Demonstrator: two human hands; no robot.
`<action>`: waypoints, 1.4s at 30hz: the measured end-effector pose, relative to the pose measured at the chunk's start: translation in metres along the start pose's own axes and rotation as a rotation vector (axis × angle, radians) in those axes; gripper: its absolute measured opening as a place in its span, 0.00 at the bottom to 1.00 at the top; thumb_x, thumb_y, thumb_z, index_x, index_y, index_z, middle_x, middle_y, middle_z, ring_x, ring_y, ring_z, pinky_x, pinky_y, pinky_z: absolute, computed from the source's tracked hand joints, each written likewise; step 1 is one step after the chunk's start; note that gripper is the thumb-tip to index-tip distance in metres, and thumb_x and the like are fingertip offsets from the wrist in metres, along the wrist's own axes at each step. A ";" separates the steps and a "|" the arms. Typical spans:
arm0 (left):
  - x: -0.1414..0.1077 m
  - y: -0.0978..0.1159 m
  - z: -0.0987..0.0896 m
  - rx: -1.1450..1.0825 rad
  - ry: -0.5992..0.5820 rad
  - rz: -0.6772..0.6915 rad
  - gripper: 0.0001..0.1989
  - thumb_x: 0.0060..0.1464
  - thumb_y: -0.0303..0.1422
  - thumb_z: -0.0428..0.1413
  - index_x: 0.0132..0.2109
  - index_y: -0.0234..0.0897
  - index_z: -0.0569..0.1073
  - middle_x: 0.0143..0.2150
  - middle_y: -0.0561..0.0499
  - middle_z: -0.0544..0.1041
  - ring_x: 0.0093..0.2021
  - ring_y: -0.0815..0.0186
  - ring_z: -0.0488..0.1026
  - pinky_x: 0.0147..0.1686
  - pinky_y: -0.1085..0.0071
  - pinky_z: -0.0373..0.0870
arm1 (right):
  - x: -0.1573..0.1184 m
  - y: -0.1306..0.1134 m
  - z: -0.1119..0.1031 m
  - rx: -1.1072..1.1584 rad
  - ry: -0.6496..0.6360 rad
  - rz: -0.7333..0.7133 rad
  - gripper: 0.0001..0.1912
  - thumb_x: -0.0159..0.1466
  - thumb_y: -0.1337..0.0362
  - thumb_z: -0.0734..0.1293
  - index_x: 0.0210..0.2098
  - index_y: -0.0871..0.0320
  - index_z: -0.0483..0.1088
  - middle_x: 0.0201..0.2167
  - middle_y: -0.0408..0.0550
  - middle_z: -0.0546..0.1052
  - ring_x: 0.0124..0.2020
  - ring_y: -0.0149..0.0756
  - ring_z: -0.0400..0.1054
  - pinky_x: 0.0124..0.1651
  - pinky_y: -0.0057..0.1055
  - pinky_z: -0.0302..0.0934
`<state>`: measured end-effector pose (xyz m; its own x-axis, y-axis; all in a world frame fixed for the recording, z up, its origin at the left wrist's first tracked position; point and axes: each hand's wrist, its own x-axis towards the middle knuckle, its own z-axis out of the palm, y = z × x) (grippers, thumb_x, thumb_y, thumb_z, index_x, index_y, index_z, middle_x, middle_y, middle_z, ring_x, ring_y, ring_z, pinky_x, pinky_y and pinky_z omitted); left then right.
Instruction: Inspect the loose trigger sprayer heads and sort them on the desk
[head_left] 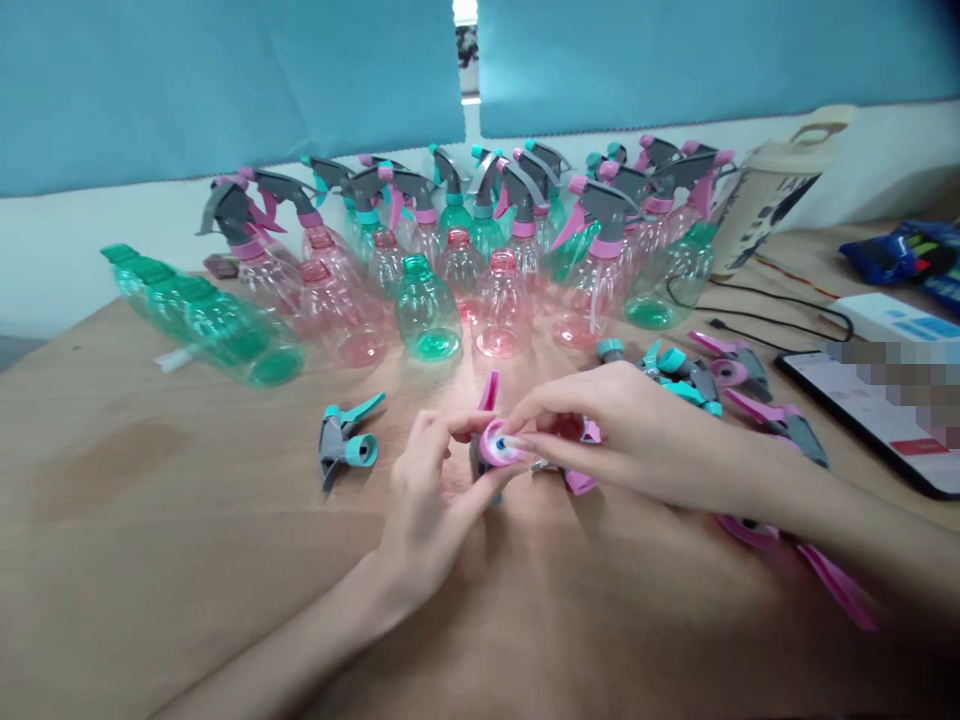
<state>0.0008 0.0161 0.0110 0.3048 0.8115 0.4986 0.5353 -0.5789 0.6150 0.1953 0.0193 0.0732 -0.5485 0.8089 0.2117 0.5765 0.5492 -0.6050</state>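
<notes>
Between the thumb and fingers of my left hand (420, 500) is a grey and pink trigger spray head (493, 448), its round pink collar facing up towards me. Its pink trigger points away, to the back. My right hand (630, 430) reaches in from the right with thumb and finger pinched at the collar's opening, where a small blue spot shows; what the fingertips grip there is too small to make out. Under the right hand lies another pink spray head (581, 480), partly hidden. A grey and turquoise spray head (345, 445) lies on the table to the left of my hands.
Open bottles, including a green bottle (429, 310) and a pink bottle (502, 310), stand before several capped ones. Green bottles (247, 335) lie at left. Loose spray heads (679, 375), a phone (862, 410), a black cable (780, 335) and a tumbler (772, 200) are at right.
</notes>
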 end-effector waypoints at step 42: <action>0.002 -0.020 0.007 -0.058 -0.207 0.205 0.11 0.57 0.27 0.55 0.48 0.35 0.69 0.39 0.47 0.76 0.39 0.62 0.67 0.36 0.67 0.69 | 0.007 0.032 0.021 0.216 -0.056 0.053 0.07 0.59 0.63 0.69 0.29 0.61 0.73 0.20 0.42 0.75 0.21 0.27 0.68 0.25 0.24 0.58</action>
<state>-0.0032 0.0302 -0.0046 0.5592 0.6729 0.4842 0.4019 -0.7309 0.5515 0.1968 0.0384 0.0391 -0.5571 0.8193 0.1358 0.4654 0.4435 -0.7659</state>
